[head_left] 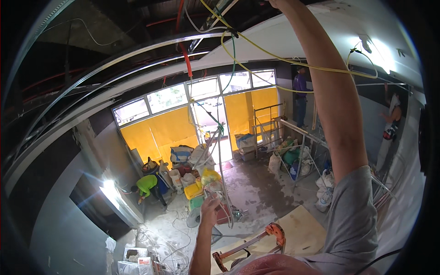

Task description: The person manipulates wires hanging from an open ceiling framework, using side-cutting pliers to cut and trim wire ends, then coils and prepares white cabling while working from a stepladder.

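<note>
My left hand (210, 208) is raised in front of me at lower middle, its fingers closed around something too small to make out. Grey cables (221, 162) hang down just beyond it; whether the hand touches them I cannot tell. My right arm reaches high overhead, and the right hand (276, 2) is mostly cut off at the upper edge beside the ceiling opening, its fingers hidden. A yellow cable (270, 58) runs from the opening and passes across my right forearm. A green cable (233, 55) and a red conduit (187, 59) hang nearby.
Below me stands an orange-ended metal frame (247, 245) by a plywood sheet (298, 229). Metal ceiling channels (114, 57) curve overhead. Sacks and buckets (188, 172) are piled ahead; scaffolding (293, 130) stands right. One person (147, 183) bends at left; two others (300, 96) work at right.
</note>
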Demonstrator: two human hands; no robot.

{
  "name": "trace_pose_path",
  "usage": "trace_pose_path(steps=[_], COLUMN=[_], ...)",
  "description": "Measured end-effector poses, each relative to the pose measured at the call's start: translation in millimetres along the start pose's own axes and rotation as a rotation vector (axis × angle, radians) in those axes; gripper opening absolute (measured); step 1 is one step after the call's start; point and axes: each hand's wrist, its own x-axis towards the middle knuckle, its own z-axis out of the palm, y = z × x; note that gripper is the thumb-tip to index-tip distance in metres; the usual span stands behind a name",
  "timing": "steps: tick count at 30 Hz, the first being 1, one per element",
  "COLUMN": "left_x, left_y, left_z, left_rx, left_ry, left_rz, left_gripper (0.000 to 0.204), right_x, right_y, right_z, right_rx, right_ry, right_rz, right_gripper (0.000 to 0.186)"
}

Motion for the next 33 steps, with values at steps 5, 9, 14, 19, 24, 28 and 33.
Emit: trace_pose_path(steps=[5,9,14,19,24,28,33], left_x=[5.5,6.2,13.0,18.3,13.6,15.2,21.3], left_y=[3.9,5.1,-0.6,-1.5,5.1,8.7,31.5], left_z=[-0.9,5.0,-5.7,6.6,1.1,-3.8,37.0], left_rx=[-0.027,-0.007,-0.012,-0.021,-0.017,-0.004,0.174], left_ry=[-0.058,-0.025,-0.035,-0.037,0.023,0.058,0.009], left_rz=[0.016,-0.002,0.006,-0.013,-0.022,0.001,0.056], left_gripper=[0.036,0.035,0.033,0.030,0.034,0.036,0.029], right_x=[-19.2,-35.3,-65.9,-90.2,-140.8,-182.9,-244.2], right_y=[-11.2,-15.0,-3.9,18.6,18.8,38.4,65.5], right_z=[-1.6,-5.0,2.9,-3.4,-17.1,-29.6,-66.4], right_rx=[0.212,0.315,0.425,0.612,0.608,0.655,0.509], right_ry=[-0.049,-0.092,-0.147,-0.169,-0.243,-0.319,-0.268], right_rz=[0.106,0.192,0.320,0.484,0.535,0.484,0.579], right_gripper=[0.026,0.030,0.034,0.034,0.029,0.026,0.026])
